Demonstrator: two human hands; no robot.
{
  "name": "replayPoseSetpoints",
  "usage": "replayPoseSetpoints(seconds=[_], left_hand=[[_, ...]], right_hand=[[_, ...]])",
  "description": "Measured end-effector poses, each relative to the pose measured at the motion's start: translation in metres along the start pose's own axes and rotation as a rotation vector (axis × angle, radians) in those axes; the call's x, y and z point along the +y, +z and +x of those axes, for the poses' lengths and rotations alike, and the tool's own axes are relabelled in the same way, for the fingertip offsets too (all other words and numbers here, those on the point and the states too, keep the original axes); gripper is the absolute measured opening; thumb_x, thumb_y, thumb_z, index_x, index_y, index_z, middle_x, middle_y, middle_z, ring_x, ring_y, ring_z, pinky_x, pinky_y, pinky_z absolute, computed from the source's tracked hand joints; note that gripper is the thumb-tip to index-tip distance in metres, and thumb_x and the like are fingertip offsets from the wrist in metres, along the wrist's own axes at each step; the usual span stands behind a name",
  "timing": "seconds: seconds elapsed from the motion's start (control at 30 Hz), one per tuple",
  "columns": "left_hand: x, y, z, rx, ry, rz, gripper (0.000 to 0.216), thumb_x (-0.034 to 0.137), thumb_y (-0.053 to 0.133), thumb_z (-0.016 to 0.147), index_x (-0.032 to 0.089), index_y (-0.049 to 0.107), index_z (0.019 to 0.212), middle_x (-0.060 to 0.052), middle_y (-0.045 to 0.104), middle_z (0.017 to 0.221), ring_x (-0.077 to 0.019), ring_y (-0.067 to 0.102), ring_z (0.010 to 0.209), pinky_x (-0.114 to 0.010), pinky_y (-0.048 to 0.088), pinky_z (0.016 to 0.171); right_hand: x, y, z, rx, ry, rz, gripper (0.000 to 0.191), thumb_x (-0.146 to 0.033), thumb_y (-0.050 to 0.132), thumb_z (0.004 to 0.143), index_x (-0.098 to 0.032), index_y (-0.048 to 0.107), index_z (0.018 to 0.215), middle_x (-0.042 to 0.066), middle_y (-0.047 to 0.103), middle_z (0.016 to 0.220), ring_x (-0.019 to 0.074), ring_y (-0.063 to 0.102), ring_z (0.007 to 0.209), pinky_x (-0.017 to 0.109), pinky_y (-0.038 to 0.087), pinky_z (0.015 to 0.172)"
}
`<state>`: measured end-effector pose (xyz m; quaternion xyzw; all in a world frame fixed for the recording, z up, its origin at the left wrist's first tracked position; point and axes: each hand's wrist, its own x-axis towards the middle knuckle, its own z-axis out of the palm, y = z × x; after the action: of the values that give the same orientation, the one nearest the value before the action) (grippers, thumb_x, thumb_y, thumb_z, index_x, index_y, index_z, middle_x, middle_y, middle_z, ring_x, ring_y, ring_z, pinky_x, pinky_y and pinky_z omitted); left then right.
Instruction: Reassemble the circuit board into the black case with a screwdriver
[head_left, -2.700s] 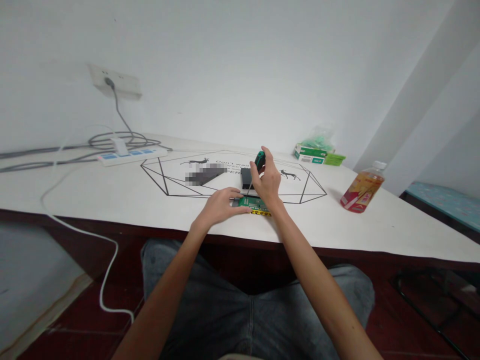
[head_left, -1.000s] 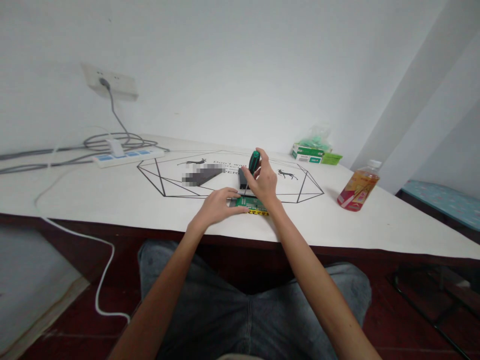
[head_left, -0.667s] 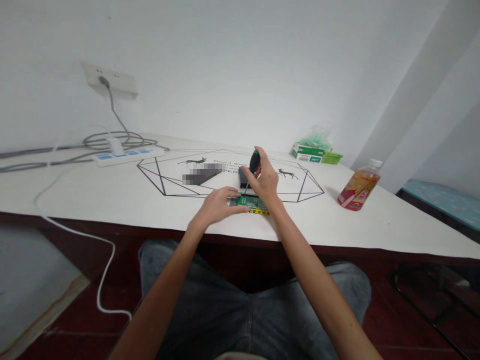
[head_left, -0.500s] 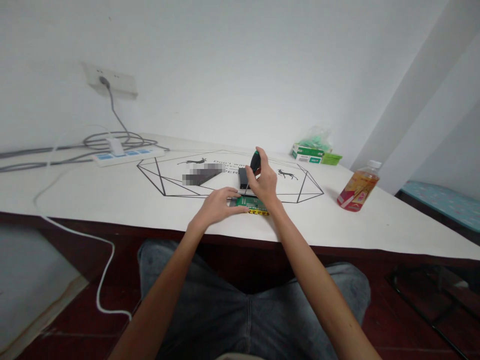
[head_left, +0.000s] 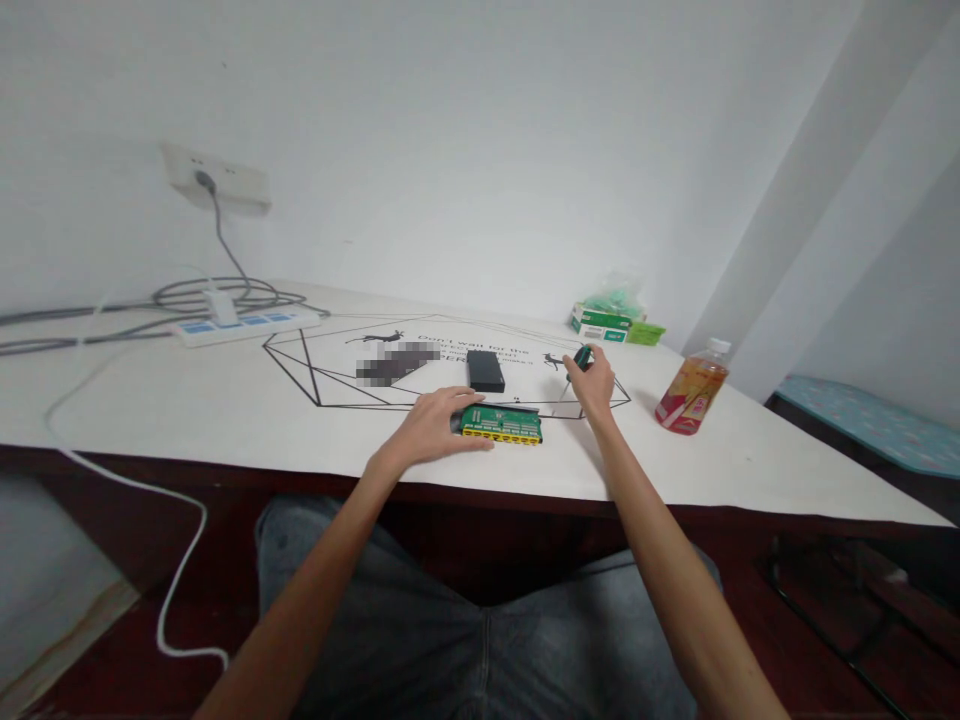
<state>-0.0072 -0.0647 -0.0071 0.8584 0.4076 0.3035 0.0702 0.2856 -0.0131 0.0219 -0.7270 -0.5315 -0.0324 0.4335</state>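
Observation:
A green circuit board with a yellow front strip lies on the white table near its front edge. My left hand rests on the board's left end and holds it down. My right hand is off to the right of the board, closed around a green-handled screwdriver whose tip points down toward the table. A small black box sits just behind the board.
A bottle of orange drink stands at the right. Green and white boxes sit at the back by the wall. A white power strip with coiled grey cables lies at the back left; a white cable hangs off the front edge.
My right hand has lifted the screwdriver off the board and moved it to the right. My left hand stays on the board's left end. The view has tilted slightly.

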Motion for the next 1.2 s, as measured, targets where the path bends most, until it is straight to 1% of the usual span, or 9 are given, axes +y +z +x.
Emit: replayPoseSetpoints(seconds=[0.07,0.17,0.4,0.5,0.67,0.83,0.9,1.03,1.2], left_hand=[[0.001,0.001,0.002,-0.049,0.031,0.052,0.078,0.069,0.073,0.074,0.025,0.061,0.136,-0.015,0.058,0.144,-0.0352,0.052,0.133,-0.052,0.034,0.113],[0.004,0.004,0.008,-0.124,0.06,0.113,0.075,0.07,0.066,0.08,0.024,0.059,0.139,-0.015,0.06,0.141,-0.0346,0.053,0.13,-0.052,0.035,0.111],[0.019,0.023,0.03,-0.136,0.119,0.257,0.069,0.071,0.059,0.084,0.022,0.064,0.133,-0.015,0.067,0.122,-0.0336,0.061,0.111,-0.045,0.044,0.097],[0.023,0.028,0.033,-0.09,0.114,0.259,0.067,0.07,0.053,0.088,0.019,0.066,0.13,-0.016,0.068,0.117,-0.0326,0.062,0.107,-0.042,0.046,0.094],[0.029,0.02,0.039,0.044,-0.036,0.126,0.065,0.067,0.04,0.095,0.017,0.073,0.122,-0.015,0.073,0.105,-0.0298,0.066,0.099,-0.035,0.048,0.082],[0.036,0.002,0.054,0.239,-0.199,-0.096,0.069,0.066,0.035,0.097,0.016,0.079,0.079,-0.006,0.068,0.063,-0.0224,0.064,0.066,-0.031,0.041,0.061],[0.037,-0.001,0.059,0.293,-0.195,-0.19,0.062,0.065,0.043,0.095,0.017,0.08,0.081,-0.006,0.073,0.071,-0.023,0.067,0.072,-0.03,0.044,0.064],[0.031,0.0,0.06,0.303,-0.11,-0.248,0.05,0.062,0.062,0.085,0.022,0.079,0.109,-0.008,0.078,0.109,-0.0268,0.068,0.103,-0.035,0.048,0.091],[0.016,0.01,0.046,0.218,-0.01,-0.086,0.068,0.066,0.077,0.068,0.02,0.075,0.119,-0.013,0.074,0.11,-0.0315,0.065,0.106,-0.043,0.048,0.097]], right_hand=[[0.017,-0.001,0.004,-0.143,0.026,-0.146,0.053,-0.044,0.059,0.087,-0.017,0.058,0.132,0.015,0.071,0.118,0.0311,0.065,0.11,0.036,0.048,0.087],[0.027,0.004,0.001,-0.314,-0.006,-0.317,0.048,-0.042,0.06,0.088,-0.017,0.061,0.128,0.017,0.07,0.12,0.033,0.065,0.113,0.038,0.048,0.086],[0.018,0.011,-0.012,-0.404,-0.166,-0.396,0.059,-0.052,0.056,0.091,-0.017,0.053,0.138,0.018,0.07,0.122,0.0338,0.064,0.117,0.041,0.048,0.09],[0.019,0.011,-0.013,-0.396,-0.164,-0.4,0.057,-0.056,0.051,0.094,-0.018,0.054,0.136,0.017,0.071,0.122,0.0328,0.064,0.117,0.041,0.048,0.09],[0.017,0.008,-0.014,-0.4,-0.144,-0.424,0.054,-0.06,0.043,0.097,-0.019,0.059,0.13,0.016,0.071,0.121,0.0311,0.064,0.116,0.039,0.047,0.09],[0.016,0.005,-0.015,-0.398,-0.139,-0.428,0.052,-0.058,0.042,0.099,-0.02,0.061,0.129,0.016,0.071,0.121,0.0302,0.065,0.115,0.037,0.047,0.089],[0.016,0.005,-0.015,-0.414,-0.143,-0.433,0.051,-0.058,0.046,0.097,-0.02,0.062,0.127,0.015,0.071,0.121,0.0305,0.065,0.115,0.037,0.047,0.088],[0.018,0.007,-0.014,-0.444,-0.159,-0.459,0.048,-0.052,0.055,0.093,-0.019,0.063,0.127,0.015,0.071,0.121,0.0309,0.065,0.115,0.037,0.047,0.088],[0.017,0.006,-0.014,-0.455,-0.157,-0.47,0.046,-0.048,0.056,0.093,-0.017,0.064,0.126,0.016,0.07,0.124,0.0303,0.065,0.115,0.036,0.048,0.088]])
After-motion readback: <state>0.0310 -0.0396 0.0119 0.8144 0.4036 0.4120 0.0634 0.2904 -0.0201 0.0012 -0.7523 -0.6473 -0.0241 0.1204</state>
